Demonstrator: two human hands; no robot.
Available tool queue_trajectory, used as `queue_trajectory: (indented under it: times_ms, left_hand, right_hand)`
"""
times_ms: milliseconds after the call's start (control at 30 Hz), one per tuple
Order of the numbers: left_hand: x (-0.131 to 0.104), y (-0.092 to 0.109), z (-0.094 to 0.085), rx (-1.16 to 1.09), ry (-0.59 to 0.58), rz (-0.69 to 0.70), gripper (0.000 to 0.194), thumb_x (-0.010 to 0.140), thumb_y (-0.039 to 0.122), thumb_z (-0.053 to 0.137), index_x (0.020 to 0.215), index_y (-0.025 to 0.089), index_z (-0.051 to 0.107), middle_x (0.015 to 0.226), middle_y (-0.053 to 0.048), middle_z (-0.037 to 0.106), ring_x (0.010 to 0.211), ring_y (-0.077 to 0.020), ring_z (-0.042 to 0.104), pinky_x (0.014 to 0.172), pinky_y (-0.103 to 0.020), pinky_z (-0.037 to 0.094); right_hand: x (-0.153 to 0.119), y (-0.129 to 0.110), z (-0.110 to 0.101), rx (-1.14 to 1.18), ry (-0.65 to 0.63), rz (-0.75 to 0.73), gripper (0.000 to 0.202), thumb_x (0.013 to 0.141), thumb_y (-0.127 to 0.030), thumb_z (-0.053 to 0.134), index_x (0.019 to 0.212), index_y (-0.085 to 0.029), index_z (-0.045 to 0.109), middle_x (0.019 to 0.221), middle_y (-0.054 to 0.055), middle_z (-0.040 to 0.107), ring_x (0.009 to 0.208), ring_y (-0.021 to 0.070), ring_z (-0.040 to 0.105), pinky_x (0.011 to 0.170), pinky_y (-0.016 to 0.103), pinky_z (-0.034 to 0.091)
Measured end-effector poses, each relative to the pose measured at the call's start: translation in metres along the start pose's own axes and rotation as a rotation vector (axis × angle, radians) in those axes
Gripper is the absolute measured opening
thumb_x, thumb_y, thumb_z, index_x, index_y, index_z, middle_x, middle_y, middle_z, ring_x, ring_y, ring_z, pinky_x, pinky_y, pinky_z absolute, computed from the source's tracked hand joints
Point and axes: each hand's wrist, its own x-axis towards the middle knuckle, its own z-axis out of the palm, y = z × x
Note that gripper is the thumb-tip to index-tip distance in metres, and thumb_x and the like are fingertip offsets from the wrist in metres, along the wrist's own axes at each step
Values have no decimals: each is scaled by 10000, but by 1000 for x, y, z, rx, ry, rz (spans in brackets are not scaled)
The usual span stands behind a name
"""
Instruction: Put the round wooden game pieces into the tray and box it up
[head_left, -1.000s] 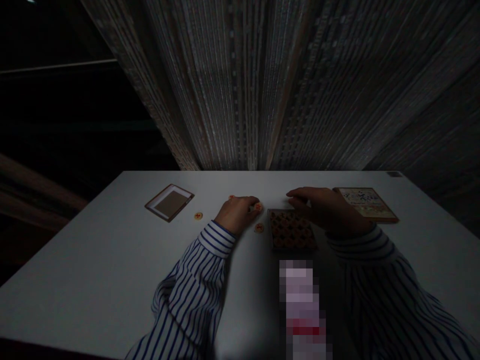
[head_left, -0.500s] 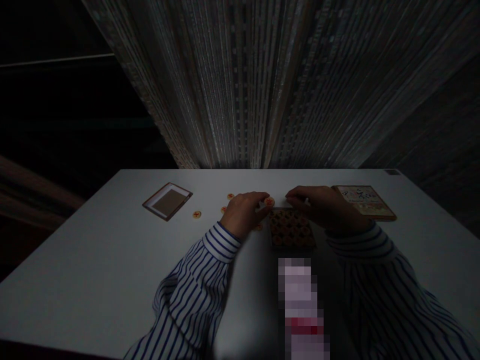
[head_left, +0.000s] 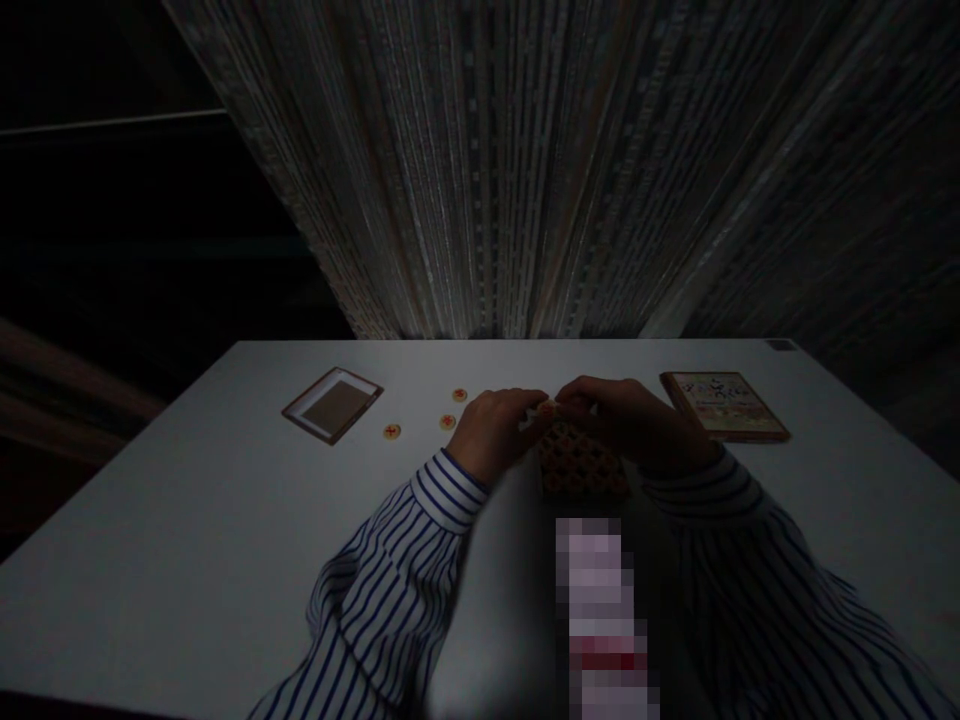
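Observation:
Between the fingertips of both hands is a round piece (head_left: 548, 409) with a red mark, just above the far edge of a dark box (head_left: 583, 465) filled with rows of similar round pieces. My left hand (head_left: 496, 428) grips the piece from the left. My right hand (head_left: 626, 420) pinches it from the right and covers part of the box. Left of my left hand, a few loose pieces lie on the white table: one farther back (head_left: 460, 395), one near my hand (head_left: 448, 422) and one farther left (head_left: 391, 431).
An open shallow case or lid (head_left: 332, 405) lies at the table's left. A flat box with a printed cover (head_left: 726, 405) rests on the right. A small dark patch (head_left: 781, 345) marks the far right corner. Behind the white table (head_left: 247, 480) hangs a string curtain (head_left: 510, 170).
My right hand has moved left and closed on the piece that my left hand holds. My left hand has shifted slightly right with it.

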Motion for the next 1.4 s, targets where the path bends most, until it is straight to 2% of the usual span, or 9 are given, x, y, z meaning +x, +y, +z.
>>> queue_trajectory:
  times_ms: [333,500,700,867,967,1133,1400]
  left_hand:
    - [-2,0,5,1,26,3,264,800,325,562,1023,188,597,873,-50,683,726,-153,613,731,-325,457]
    - [-2,-2,6,-161,-18,-24,254,794,309,572,1015,191,612,904,-50,681,734,-142,614,695,-286,475]
    - [0,-6,6,-431,-7,-164,226,820,277,530,979,162,643,882,-64,692,712,-130,609,663,-265,489]
    - [2,-3,3,-577,14,-271,180,787,242,571,896,140,673,784,-51,700,671,-123,610,646,-252,492]
    - [4,1,0,-641,4,-342,152,769,208,590,864,127,678,727,-40,697,611,-109,599,608,-236,488]
    - [5,7,-4,-710,-9,-413,114,739,167,620,827,124,679,730,-42,698,640,-110,614,619,-230,491]
    - [5,6,-3,-768,-30,-457,95,711,176,651,784,120,674,671,-26,686,566,-91,585,586,-224,486]
  right_hand:
    - [-1,2,2,71,-1,-23,235,824,-398,517,843,-179,599,683,17,669,586,114,602,509,199,424]
    - [0,3,0,42,-10,-7,221,822,-384,520,834,-183,612,691,21,672,596,117,604,516,202,426]
    - [0,3,-4,-9,-15,1,207,819,-360,527,821,-177,623,665,15,668,573,111,598,502,200,414]
    - [-1,3,-4,-10,-63,-10,158,814,-295,545,873,-179,634,731,22,690,633,121,626,545,206,432]
    - [0,3,-4,-12,-86,-25,153,814,-254,539,892,-171,641,770,37,700,672,134,639,568,215,444]
    - [1,1,-3,20,-87,-57,157,820,-240,521,877,-176,651,784,43,708,695,142,649,605,231,463]
    - [0,2,-2,42,-90,-82,166,821,-263,519,878,-175,647,788,40,707,695,140,648,596,225,467]
